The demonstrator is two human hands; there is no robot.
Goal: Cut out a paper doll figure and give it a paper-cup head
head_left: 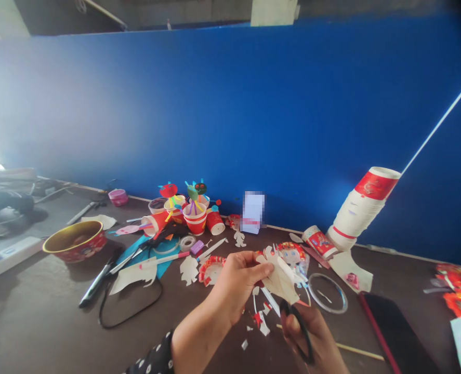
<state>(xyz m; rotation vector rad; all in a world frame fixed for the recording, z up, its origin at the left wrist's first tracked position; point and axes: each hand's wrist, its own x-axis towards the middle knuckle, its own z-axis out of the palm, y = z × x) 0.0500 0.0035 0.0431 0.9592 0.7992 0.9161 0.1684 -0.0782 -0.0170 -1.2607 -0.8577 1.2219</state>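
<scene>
Paper cutout (280,278), cream with an irregular outline, is at centre-right over the near part of the table, pinched in the left hand (234,285). Thumb on top, fingers behind, free end sticking out to the right. Looks like thin card or cup paper: very light, slightly stiff, prone to flexing and tearing at narrow tabs. Best hold is the wide body, not the thin edges. Right hand (312,343) is clenched on a pair of black-handled scissors (298,330), just under the cutout. Blades are mostly hidden behind the paper, so they probably meet its edge, but that can't be confirmed from this view. Small paper offcuts (261,317) are scattered on the dark table (31,291) below the hands. Clear plastic ring (327,293) lies just right of the cutout. Far right, a stack of red-and-white paper cups (360,205) sits tilted in front of the blue wall (214,104). Far left, a gold-lined red bowl (74,241). Far centre, paper-cup figures (187,208) with coloured decorations.
</scene>
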